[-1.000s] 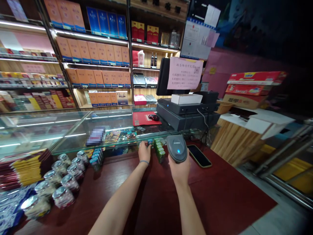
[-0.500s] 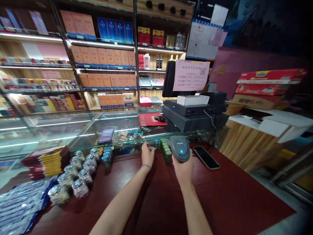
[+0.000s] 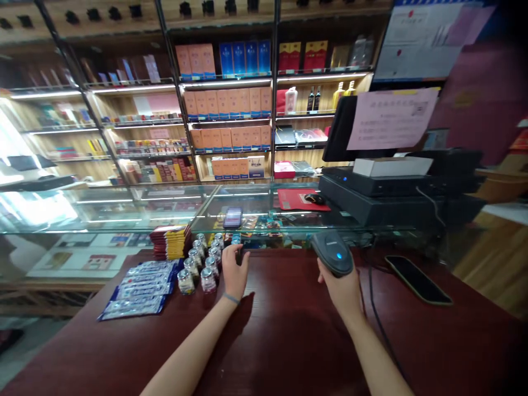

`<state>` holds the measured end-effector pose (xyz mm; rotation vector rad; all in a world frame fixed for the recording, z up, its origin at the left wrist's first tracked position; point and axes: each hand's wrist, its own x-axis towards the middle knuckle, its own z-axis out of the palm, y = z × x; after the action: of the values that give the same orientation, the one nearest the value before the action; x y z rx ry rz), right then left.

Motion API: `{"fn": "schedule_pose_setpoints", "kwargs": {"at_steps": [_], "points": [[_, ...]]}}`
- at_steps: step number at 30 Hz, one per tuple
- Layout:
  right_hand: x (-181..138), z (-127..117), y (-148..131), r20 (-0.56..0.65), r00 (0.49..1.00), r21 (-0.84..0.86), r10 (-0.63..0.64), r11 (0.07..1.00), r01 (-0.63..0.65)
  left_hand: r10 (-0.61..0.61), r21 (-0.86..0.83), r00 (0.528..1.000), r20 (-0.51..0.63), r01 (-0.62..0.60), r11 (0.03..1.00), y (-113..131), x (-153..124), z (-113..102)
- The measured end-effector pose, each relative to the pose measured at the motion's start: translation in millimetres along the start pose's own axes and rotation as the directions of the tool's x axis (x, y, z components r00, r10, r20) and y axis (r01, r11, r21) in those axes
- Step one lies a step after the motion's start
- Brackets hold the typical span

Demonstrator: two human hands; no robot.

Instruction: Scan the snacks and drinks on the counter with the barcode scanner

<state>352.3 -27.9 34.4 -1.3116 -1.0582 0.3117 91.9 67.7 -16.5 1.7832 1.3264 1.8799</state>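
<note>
My right hand (image 3: 344,291) is wrapped round the handle of a dark grey barcode scanner (image 3: 333,253), whose blue light is on; it is held above the right part of the dark red counter (image 3: 280,319). My left hand (image 3: 236,272), with a grey band at its wrist, is at the right end of the goods, thumb and fingers curled round something dark that I cannot make out. Small blue-topped cans (image 3: 236,240) show just behind its fingers, partly hidden. Directly left of this hand stand two rows of lidded glass jars (image 3: 208,280).
Blue-and-white packets (image 3: 142,291) and stacked yellow and maroon packs (image 3: 175,242) lie left. A phone (image 3: 418,279) and the scanner's cable (image 3: 373,305) are right. Behind are a glass case (image 3: 247,195), mouse (image 3: 314,198), monitor (image 3: 340,129) and stocked shelves (image 3: 231,121).
The view has turned left. My left hand has moved left along the counter to the blue cans beside the jars. The scanner has shifted slightly left, and the green cans beside it no longer show.
</note>
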Motion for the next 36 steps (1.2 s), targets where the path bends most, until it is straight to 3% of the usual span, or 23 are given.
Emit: {"fn": "schedule_pose_setpoints", "kwargs": {"at_steps": [4,13,20,26,31,36], "points": [[-14.6,18.0,1.5,0.075,0.997,-0.024,-0.011,1.000,0.013,-0.034,0.045,0.999,0.025,0.033,0.998,-24.2,-11.0,-11.7],[-29.9,38.4,8.2,0.203,0.979,-0.095,-0.005,0.995,0.025,-0.220,0.093,0.958,0.185,0.205,0.974,-48.9,-13.6,-0.1],[-35.7,43.1,12.7,0.260,0.965,-0.177,0.034,0.984,0.012,-0.132,0.123,0.984,0.119,0.117,0.986,-53.2,-17.1,1.9],[-38.4,44.9,11.0,0.274,0.960,-0.238,-0.060,0.963,0.128,-0.121,0.152,0.988,0.091,0.106,0.983,-53.8,-16.2,3.0],[-41.0,44.4,10.0,0.301,0.948,-0.300,-0.107,0.933,0.200,-0.138,0.043,0.986,0.092,0.135,0.990,-51.1,-14.2,-0.6],[-38.2,36.7,14.8,0.349,0.920,-0.378,-0.178,0.872,0.312,-0.236,-0.156,0.949,0.208,0.270,0.950,-49.0,-10.2,-8.4]]}}
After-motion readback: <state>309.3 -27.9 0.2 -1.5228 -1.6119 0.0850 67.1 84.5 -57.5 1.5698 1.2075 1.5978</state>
